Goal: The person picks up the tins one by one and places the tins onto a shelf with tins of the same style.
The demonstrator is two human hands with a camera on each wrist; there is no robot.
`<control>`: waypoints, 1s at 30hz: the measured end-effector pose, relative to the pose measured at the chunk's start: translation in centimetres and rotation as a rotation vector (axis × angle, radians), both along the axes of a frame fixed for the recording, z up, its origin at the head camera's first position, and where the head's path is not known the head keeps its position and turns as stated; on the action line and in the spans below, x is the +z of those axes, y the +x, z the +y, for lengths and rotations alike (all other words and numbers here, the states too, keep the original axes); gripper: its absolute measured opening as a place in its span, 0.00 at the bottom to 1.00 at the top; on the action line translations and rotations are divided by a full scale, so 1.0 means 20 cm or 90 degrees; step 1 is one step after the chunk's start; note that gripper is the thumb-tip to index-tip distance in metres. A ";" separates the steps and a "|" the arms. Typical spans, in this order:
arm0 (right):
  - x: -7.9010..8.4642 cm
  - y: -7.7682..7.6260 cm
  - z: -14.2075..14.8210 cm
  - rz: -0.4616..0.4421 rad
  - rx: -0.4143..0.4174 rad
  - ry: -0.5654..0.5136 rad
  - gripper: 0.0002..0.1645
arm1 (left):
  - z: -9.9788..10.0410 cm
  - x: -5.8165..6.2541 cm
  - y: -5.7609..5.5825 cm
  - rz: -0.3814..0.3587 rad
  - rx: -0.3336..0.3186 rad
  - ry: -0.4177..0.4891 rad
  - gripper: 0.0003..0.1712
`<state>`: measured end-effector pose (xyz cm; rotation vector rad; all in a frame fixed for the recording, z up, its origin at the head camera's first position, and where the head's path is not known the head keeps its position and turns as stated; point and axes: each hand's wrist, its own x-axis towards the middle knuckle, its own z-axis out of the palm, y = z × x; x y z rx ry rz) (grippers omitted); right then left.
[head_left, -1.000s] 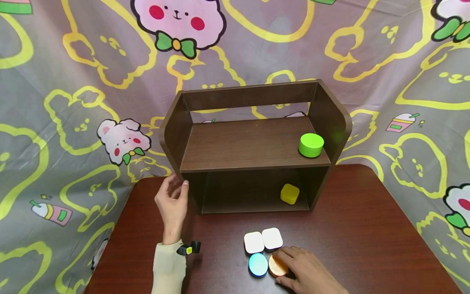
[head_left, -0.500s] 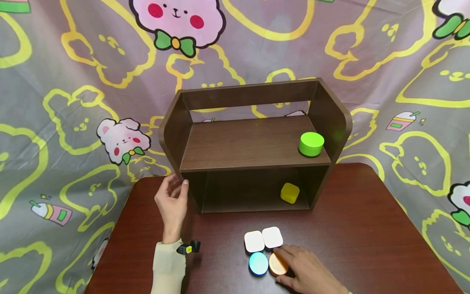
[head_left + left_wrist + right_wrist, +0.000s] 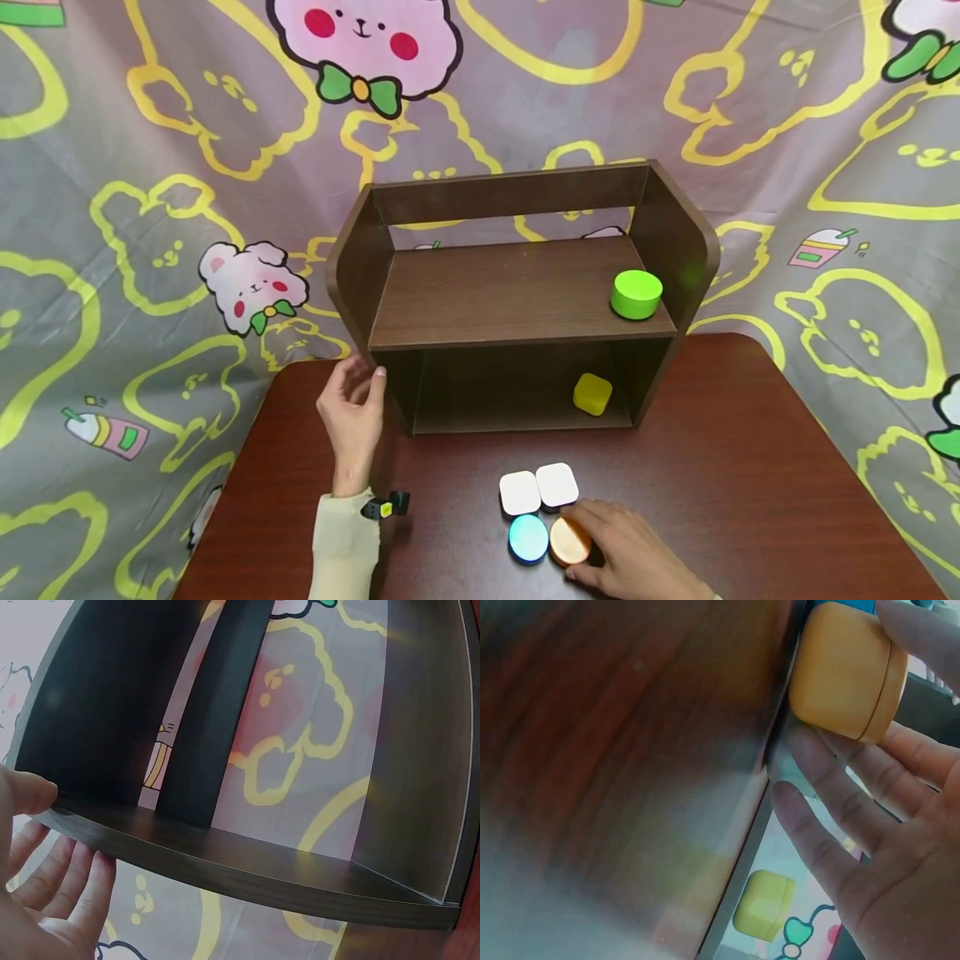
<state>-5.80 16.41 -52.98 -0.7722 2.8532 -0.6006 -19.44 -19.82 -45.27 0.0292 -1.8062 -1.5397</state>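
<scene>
My left hand (image 3: 351, 421) grips the left side panel of a dark brown two-tier shelf (image 3: 510, 292). In the left wrist view, its thumb (image 3: 30, 793) lies on the inner side of the panel (image 3: 247, 866) and the fingers on the outer side. My right hand (image 3: 633, 552) holds a round orange lidded container (image 3: 570, 543) on the table, thumb at the near side and fingers at the far side. The right wrist view shows this orange container (image 3: 844, 671) between thumb and fingers. A round blue container (image 3: 528, 540) stands just left of it.
Two white-topped square containers (image 3: 519, 494) stand side by side behind the blue and orange ones. A bright green round container (image 3: 636, 296) sits at the right of the upper shelf, a yellow square one (image 3: 592, 395) below. Patterned cloth (image 3: 247, 125) hangs behind the table (image 3: 750, 467).
</scene>
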 end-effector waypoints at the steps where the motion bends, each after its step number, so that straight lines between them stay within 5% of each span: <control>1: 0.00 0.00 0.00 0.000 -0.002 -0.002 0.37 | 0.00 0.00 0.00 -0.002 0.002 0.001 0.16; 5: 0.01 0.00 0.01 0.017 0.003 -0.034 0.36 | 0.02 0.03 0.02 -0.006 0.000 0.003 0.16; 13: 0.05 -0.01 0.03 -0.036 0.005 -0.141 0.34 | 0.06 0.14 0.09 -0.005 -0.010 -0.004 0.15; 22: 0.09 -0.02 0.03 0.005 0.032 -0.200 0.33 | 0.01 0.03 0.02 -0.018 -0.003 0.001 0.16; 30: 0.12 -0.07 0.03 0.084 0.075 -0.223 0.35 | 0.00 0.02 0.02 -0.013 -0.018 -0.002 0.16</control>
